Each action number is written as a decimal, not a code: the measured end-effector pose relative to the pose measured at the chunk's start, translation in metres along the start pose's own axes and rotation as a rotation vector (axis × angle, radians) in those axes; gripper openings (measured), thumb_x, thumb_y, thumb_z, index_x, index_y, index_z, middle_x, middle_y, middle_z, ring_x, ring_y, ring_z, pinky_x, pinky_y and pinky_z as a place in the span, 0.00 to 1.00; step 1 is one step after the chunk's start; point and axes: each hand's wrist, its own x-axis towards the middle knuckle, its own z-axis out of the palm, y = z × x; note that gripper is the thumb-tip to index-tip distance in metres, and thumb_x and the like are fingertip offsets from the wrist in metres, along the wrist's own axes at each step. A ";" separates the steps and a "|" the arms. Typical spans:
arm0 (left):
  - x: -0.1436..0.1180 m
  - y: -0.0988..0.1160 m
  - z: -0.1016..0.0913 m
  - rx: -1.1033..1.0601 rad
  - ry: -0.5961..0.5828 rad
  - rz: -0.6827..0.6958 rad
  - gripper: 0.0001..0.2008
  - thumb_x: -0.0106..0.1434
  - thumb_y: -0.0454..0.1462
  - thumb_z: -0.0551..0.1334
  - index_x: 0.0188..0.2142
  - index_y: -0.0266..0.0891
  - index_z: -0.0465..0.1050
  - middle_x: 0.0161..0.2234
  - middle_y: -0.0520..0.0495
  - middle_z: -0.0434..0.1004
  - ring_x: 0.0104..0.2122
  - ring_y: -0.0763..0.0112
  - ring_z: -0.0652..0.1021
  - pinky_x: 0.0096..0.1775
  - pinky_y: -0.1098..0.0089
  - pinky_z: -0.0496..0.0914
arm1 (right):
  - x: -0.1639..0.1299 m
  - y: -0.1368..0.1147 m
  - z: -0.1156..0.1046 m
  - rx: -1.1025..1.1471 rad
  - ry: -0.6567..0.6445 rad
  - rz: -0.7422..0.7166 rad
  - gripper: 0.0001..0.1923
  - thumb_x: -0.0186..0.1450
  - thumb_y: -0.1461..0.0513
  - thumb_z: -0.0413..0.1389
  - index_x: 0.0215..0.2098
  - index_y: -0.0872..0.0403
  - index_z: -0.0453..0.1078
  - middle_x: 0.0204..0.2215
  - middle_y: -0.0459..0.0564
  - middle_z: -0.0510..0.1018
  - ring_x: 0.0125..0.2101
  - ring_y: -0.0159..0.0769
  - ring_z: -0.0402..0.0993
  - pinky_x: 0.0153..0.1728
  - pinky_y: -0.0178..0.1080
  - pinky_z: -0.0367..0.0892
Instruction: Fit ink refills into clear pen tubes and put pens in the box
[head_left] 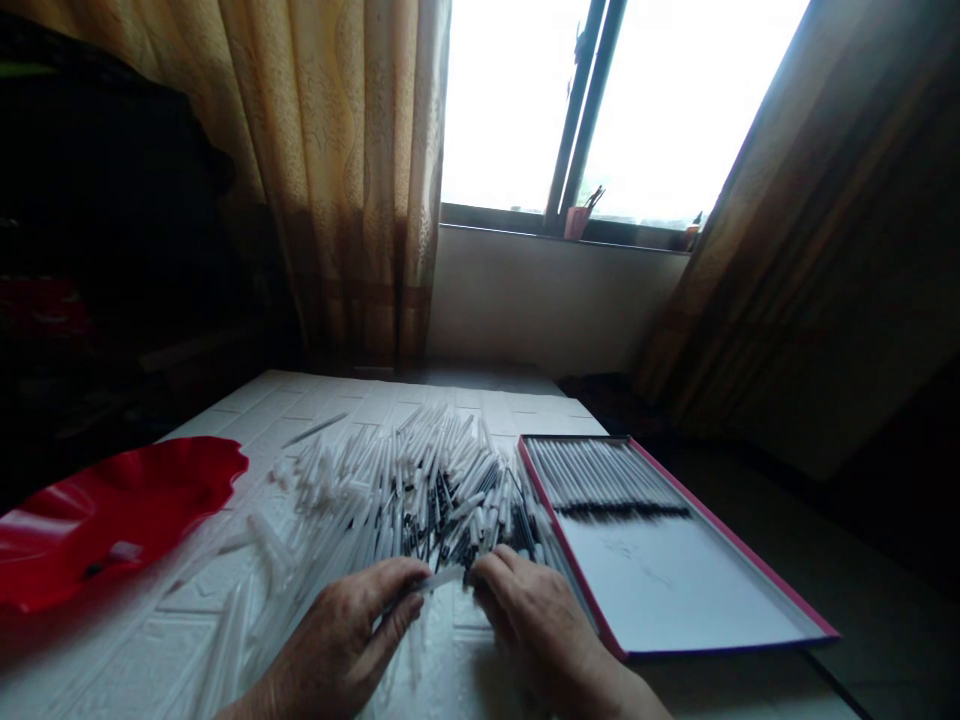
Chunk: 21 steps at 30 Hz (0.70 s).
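My left hand (352,630) is closed, with a whitish, see-through pen barrel (444,578) pinched between thumb and fingers. The barrel's free end points right, toward my right hand (536,620). The fingers of my right hand are curled together close to that end; a small dark bit shows at the fingertips, too blurred to name. Just beyond both hands lies a loose heap of pen parts (390,470), pale barrels mixed with black pieces. To the right of the heap is a shallow pink-edged box (660,590), holding a neat row of pens (607,475) with black ends at its far part.
A red wavy-edged dish (127,510) stands at the left on the white brick-patterned table (247,410). Clear plastic sleeves or tubes (229,640) lie at the near left. Behind are a curtain (337,180) and a window sill bearing a pink cup (576,222).
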 end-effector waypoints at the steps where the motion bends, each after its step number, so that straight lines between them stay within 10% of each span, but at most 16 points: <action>1: 0.000 0.000 0.000 0.006 -0.005 0.004 0.09 0.70 0.36 0.57 0.47 0.49 0.71 0.37 0.56 0.83 0.36 0.73 0.83 0.39 0.79 0.74 | 0.001 0.002 -0.001 0.191 0.036 0.037 0.06 0.66 0.70 0.54 0.36 0.55 0.71 0.32 0.51 0.79 0.32 0.41 0.76 0.32 0.39 0.66; 8: -0.001 0.001 -0.001 0.029 -0.035 0.002 0.08 0.71 0.37 0.56 0.47 0.49 0.71 0.38 0.55 0.82 0.35 0.73 0.83 0.39 0.79 0.74 | 0.002 0.008 -0.007 1.483 0.045 0.437 0.20 0.57 0.51 0.67 0.39 0.55 0.71 0.31 0.51 0.83 0.23 0.27 0.71 0.23 0.28 0.57; 21: 0.005 0.014 -0.007 0.071 0.007 0.094 0.08 0.72 0.37 0.55 0.48 0.48 0.69 0.36 0.56 0.83 0.34 0.77 0.84 0.39 0.86 0.73 | 0.005 -0.001 -0.010 1.858 -0.038 0.542 0.22 0.41 0.54 0.77 0.30 0.57 0.80 0.18 0.43 0.75 0.16 0.19 0.63 0.17 0.24 0.49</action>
